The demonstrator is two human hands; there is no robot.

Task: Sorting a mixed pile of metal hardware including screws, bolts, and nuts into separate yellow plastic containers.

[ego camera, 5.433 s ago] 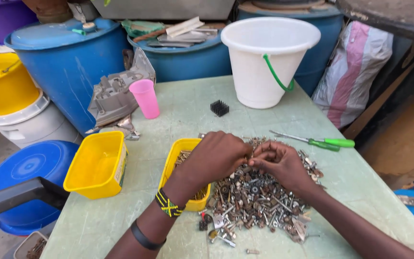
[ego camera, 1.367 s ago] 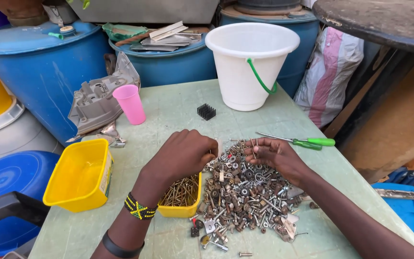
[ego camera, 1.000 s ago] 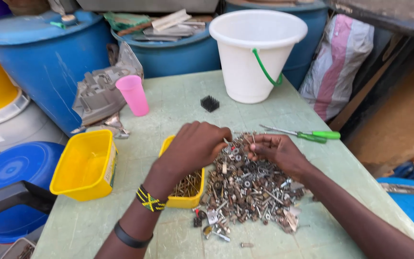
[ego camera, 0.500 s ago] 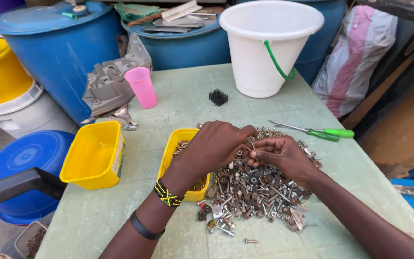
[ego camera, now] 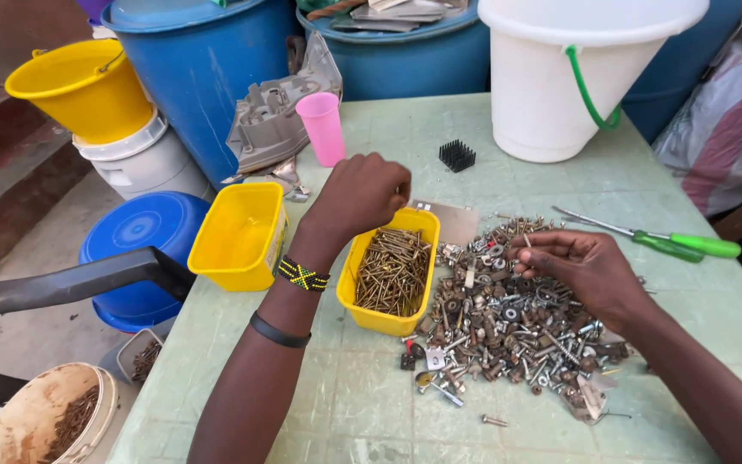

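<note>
While the head camera is looking down on a pale green table (ego camera: 560, 180), the left hand (ego camera: 362, 193) is hovering over the far end of a yellow tray of brass-coloured screws (ego camera: 391, 271), its fingers curled together into a loose fist; whether anything is pinched inside cannot be told. A beaded bracelet and a dark band are sitting on that wrist. The right hand (ego camera: 581, 262) is resting on the far right edge of a heap of mixed screws, nuts and washers (ego camera: 500, 322), which is lying just right of the filled tray and touching it. Its fingers are lightly bent and held close together, the tips pointing left over the heap; nothing is plainly gripped. An empty yellow tray (ego camera: 238, 236) is standing just left of the filled one. Beyond the hands, a pink cup (ego camera: 322, 127), a small black heatsink (ego camera: 457, 155) and a white bucket (ego camera: 577, 86) are standing on the table, and a green-handled screwdriver (ego camera: 672, 243) is lying near the right hand.
</note>
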